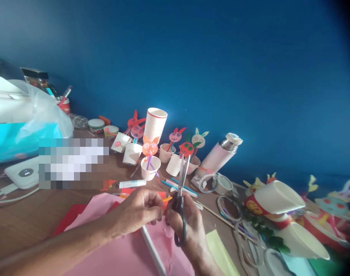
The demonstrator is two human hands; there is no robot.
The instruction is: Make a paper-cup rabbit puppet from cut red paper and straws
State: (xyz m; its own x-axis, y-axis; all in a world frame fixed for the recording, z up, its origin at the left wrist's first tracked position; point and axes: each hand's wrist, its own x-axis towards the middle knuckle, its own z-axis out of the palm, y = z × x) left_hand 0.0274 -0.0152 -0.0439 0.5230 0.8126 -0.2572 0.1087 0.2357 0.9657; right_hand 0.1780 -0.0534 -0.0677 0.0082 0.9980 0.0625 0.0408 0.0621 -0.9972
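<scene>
My right hand (189, 226) grips a pair of black-handled scissors (181, 199), blades pointing up and away. My left hand (134, 212) is closed in a pinch on a small orange paper piece (167, 198) right beside the scissors' pivot. Both hands hover over pink paper sheets (126, 253) on the wooden table (25, 214). Behind them stand several white paper cups (150, 167) with rabbit-face paper figures (149, 148) on straws.
A tall stack of cups (155, 124), a pink thermos (218, 157) lying tilted, tape rolls (225, 203), a glue stick (132, 184), a white power bank (22, 174), a plastic bag (22, 115) at left, more cup crafts (275, 201) at right, yellow paper (221, 253). A blue wall rises behind.
</scene>
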